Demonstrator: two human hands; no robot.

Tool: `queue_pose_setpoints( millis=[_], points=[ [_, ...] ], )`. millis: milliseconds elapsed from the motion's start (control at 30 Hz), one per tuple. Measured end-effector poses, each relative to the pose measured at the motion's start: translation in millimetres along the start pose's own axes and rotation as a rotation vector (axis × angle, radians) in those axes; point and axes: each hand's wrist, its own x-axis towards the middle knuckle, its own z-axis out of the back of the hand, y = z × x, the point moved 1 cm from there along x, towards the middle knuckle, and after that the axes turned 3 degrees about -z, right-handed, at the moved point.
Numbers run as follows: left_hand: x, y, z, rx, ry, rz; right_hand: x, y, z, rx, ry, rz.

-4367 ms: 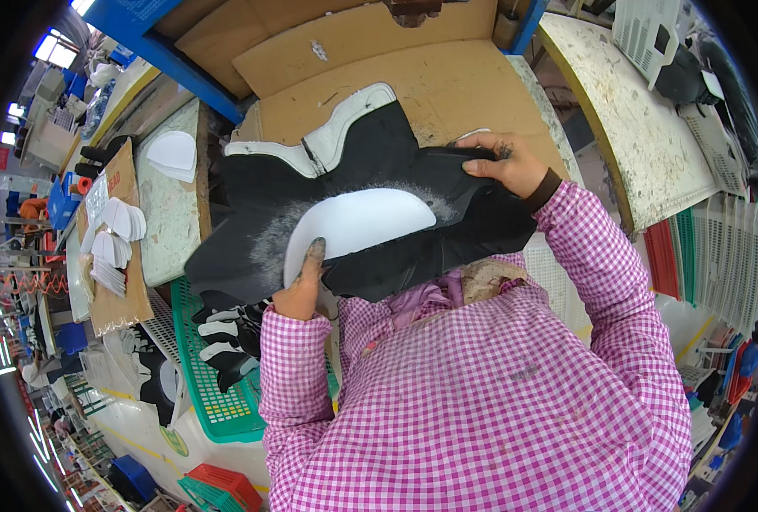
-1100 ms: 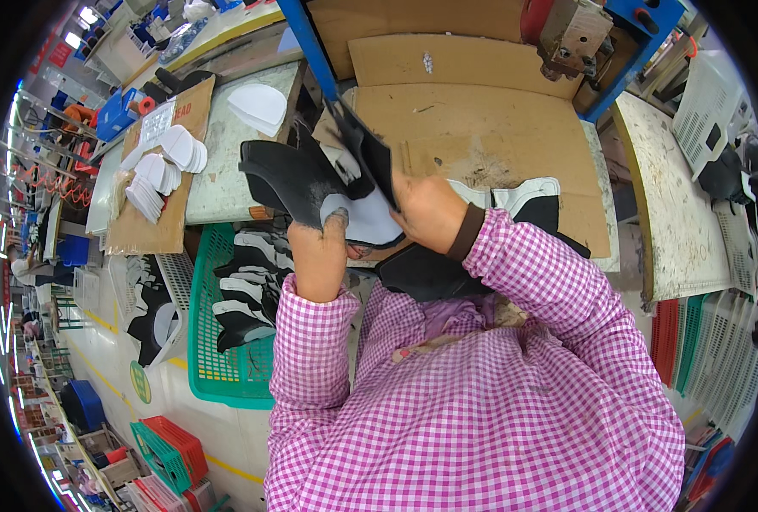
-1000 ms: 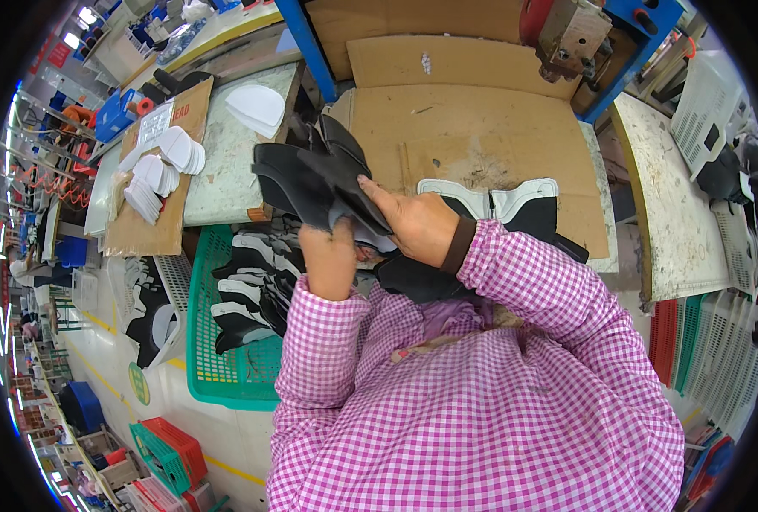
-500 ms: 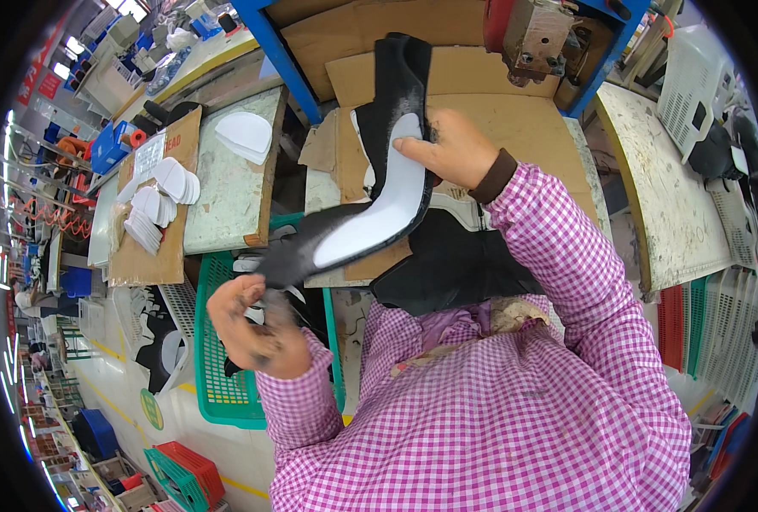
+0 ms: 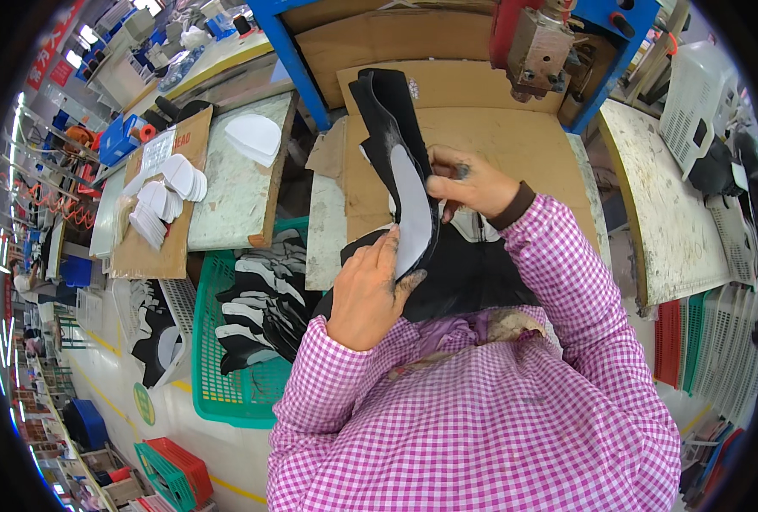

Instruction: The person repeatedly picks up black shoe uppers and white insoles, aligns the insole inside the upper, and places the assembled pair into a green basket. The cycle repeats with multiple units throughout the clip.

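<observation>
Cardboard [image 5: 502, 128] behind; blk piece [image 5: 382, 119] points up, long axis ~vert., L hand [image 5: 368, 290], R hand [image 5: 474, 184] gripping.

L hand [image 5: 366, 294] low – angled fwd, R hand [image 5: 473, 183] higher – half-curled

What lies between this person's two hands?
In the head view, a black piece with a curved white panel lies between the left hand and right hand.

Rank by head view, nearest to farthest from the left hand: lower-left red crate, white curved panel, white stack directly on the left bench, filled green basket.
From the left hand:
1. White curved panel, at its fingertips.
2. Green basket, left.
3. White stack, ahead-left on the bench.
4. Red crate, lower left.
</observation>
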Motion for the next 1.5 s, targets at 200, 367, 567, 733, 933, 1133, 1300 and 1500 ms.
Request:
queue_pose_setpoints(
  millis=[200, 367, 567, 733, 933, 1133, 1300, 1500],
  points=[
    [8, 4, 6, -0.053, 0.004, 0.073, -6, -23, 6, 0.197, -0.040, 0.055],
    [6, 22, 19, -0.094, -0.096, 0.016, 6, -33, -5, 0.359, -0.142, 0.054],
    [-15, 66, 47, -0.465, -0.151, 0.284, 22, -28, -33, 0.571, -0.106, 0.024],
    [-30, 105, 49, -0.745, -0.332, 0.359, 24, -42, -43, 0.609, -0.164, -0.079],
    [-46, 115, 30, -0.586, -0.367, 0.387, 18, -51, -31, -0.090, -0.487, 0.077],
    [-39, 88, 32, -0.412, -0.369, 0.338, -17, 22, -42, -1.082, -0.489, 0.851],
    [-30, 56, 28, -0.481, -0.353, 0.147, -6, 26, -88, -1.285, -0.239, 0.585],
    [-23, 37, 43, -0.462, -0.107, -0.178, -15, 8, -87, -1.150, -0.178, 0.721]
  ],
)
